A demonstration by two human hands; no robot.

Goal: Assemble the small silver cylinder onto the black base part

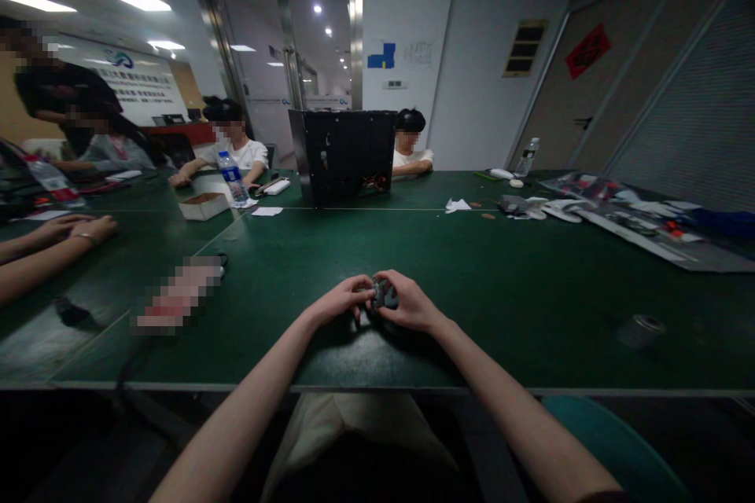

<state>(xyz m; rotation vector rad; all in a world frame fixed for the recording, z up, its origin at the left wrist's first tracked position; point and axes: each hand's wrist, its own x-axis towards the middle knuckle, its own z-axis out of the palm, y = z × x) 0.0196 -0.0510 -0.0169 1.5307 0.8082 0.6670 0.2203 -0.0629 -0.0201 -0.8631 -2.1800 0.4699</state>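
Observation:
Both of my hands meet over the green table (283, 251), near its front edge. Between them is a small dark grey object (378, 295), too small to identify. My left hand (345, 299) pinches it from the left with thumb and fingers. From the right, my right hand (410, 301) curls its thumb and fingers around the same object. The fingers partly cover it. Far to the right, a grey metal cylinder (642, 330) rests on the table.
A blurred pink item (180, 292) and a small black object (71, 312) lie left. Another person's hands (88, 229) rest at the left. Beyond are an open box (204, 206), a bottle (233, 179), a black case (345, 157) and, at right, a cluttered sheet (661, 232).

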